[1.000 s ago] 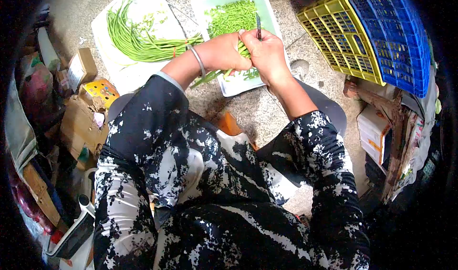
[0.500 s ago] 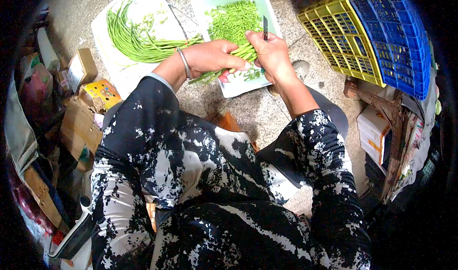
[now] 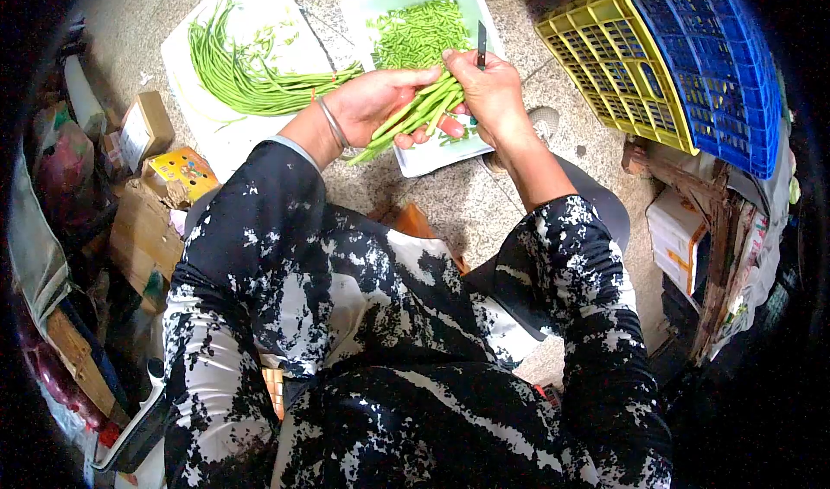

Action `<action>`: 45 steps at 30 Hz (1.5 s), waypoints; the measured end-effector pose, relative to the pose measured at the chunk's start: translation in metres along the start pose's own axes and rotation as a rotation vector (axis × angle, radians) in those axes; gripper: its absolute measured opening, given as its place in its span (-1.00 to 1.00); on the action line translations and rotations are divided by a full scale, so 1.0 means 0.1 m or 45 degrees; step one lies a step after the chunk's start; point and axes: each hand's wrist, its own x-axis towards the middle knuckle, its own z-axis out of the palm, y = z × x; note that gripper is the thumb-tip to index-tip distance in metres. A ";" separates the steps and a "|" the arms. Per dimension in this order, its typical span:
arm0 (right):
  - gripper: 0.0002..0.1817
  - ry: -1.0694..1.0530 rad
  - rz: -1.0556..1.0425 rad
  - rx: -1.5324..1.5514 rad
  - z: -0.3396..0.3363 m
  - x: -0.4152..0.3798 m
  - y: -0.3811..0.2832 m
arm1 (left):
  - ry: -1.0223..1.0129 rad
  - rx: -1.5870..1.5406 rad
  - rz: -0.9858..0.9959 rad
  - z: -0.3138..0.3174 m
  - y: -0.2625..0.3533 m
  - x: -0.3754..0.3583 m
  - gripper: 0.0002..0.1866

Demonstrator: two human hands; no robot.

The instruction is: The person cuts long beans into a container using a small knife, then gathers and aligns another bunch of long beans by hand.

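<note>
A bunch of long beans (image 3: 418,114) lies slantwise between my two hands, above the near part of a white tub (image 3: 486,5). My left hand (image 3: 367,104) is palm up under the bunch, its thumb raised and its fingers loosely curled beneath the beans. The bunch's upper end is gripped by my right hand (image 3: 493,95), thumb on top. A black knife handle (image 3: 482,44) sticks up from that same hand; the blade is hidden. Short cut bean pieces (image 3: 421,35) cover much of the tub's bottom.
A heap of uncut long beans (image 3: 251,87) rests on a white board (image 3: 186,83) at the left. Yellow (image 3: 618,65) and blue crates (image 3: 713,65) stand at the right. Cardboard boxes (image 3: 143,230) line the left side. A shoe (image 3: 545,121) is beside the tub.
My left hand has loosened and turned palm up, its thumb lifted off the beans. More of the bunch shows, fanned across the fingers. My right hand keeps its grip.
</note>
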 end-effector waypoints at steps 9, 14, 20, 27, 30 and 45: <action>-0.81 0.009 -0.026 -0.037 0.02 -0.01 0.02 | -0.054 0.037 -0.043 0.02 -0.03 -0.02 -0.49; -0.81 0.019 -0.004 -0.126 0.02 -0.01 0.02 | -0.063 -0.004 -0.067 0.00 -0.02 -0.04 -0.58; -0.76 -0.026 0.083 -0.064 -0.02 0.01 0.04 | 0.028 0.001 -0.049 0.02 -0.02 -0.03 -0.65; -0.44 0.069 0.221 -0.010 -0.05 0.00 -0.09 | 0.211 0.215 0.076 -0.02 0.04 -0.03 -0.69; -0.43 -0.031 0.254 0.037 -0.17 0.01 -0.08 | 0.507 0.522 0.117 -0.03 0.10 -0.05 -0.70; -0.70 -0.413 0.486 0.430 -0.20 -0.15 0.01 | 0.547 1.007 0.420 -0.40 0.00 0.27 -0.71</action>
